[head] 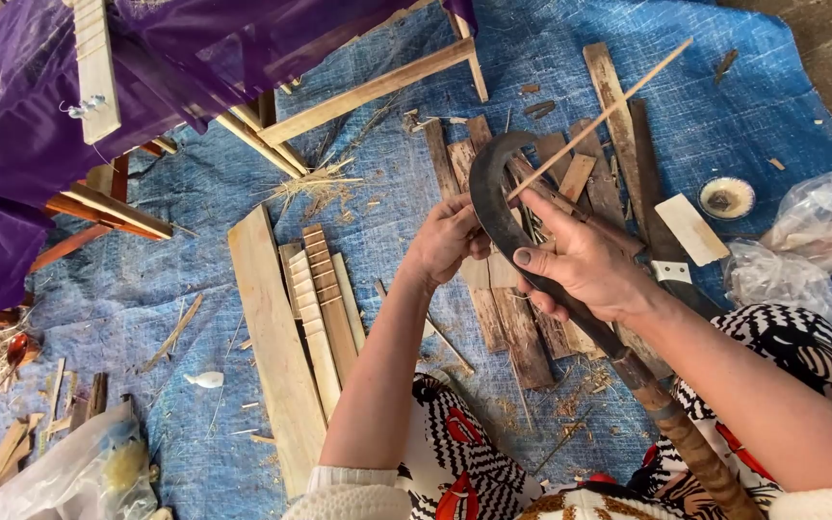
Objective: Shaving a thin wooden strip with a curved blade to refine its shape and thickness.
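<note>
Shaving a thin pale bamboo stick (pixel 597 117) on a curved dark metal sickle (pixel 499 207): right hand (pixel 585 265) clamps both, left hand (pixel 447 239) pinches the stick. Careful, steady pulling looks needed.

Both forearms reach forward from the bottom edge of the view, bare from the cuffs of pale knitted sleeves. The left arm runs almost straight up the middle, its wrist slightly bent. The left hand (pixel 447 241) is curled into a loose fist, knuckles up, fingers tucked under and closed in a grip. The right arm comes in from the lower right at a slant. The right hand (pixel 580 262) is closed too, thumb lying across toward the left, index finger stretched out and pointing up-left. The two hands sit near each other, not touching.
</note>
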